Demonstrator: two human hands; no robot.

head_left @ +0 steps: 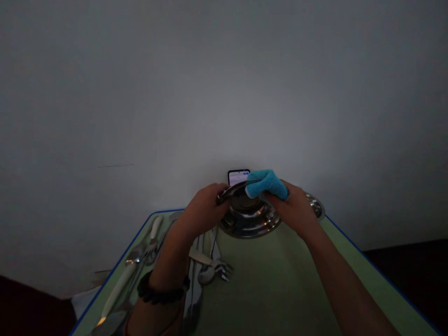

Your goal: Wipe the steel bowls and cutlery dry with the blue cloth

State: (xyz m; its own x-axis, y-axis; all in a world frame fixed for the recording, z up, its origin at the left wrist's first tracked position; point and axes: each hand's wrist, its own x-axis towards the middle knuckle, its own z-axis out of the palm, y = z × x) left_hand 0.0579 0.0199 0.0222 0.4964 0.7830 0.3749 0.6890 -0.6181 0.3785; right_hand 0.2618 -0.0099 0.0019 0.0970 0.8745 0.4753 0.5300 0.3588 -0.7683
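- Apparently, the steel dish (252,227) is held tilted above the far part of the green surface (280,280) so that its shiny face looks toward the person; whether its lower edge touches the surface, I cannot tell.
- The left hand (209,207) is closed around the left rim — probably to steady the dish by its edge and leave the middle free.
- The right hand (296,205) is closed on a blue cloth (266,184), with the thumb beneath it; most of its fingers are hidden. The cloth is bunched at the upper right rim, perhaps because a small fold follows an edge more easily.
- Behind the dish, a phone (238,177) stands upright near the wall (224,93), partly covered by dish and cloth.
- Spoons, forks and other cutlery (207,275) lie at the left — seemingly to give the dish its own room. Another steel piece (317,206) shows beyond the right hand.
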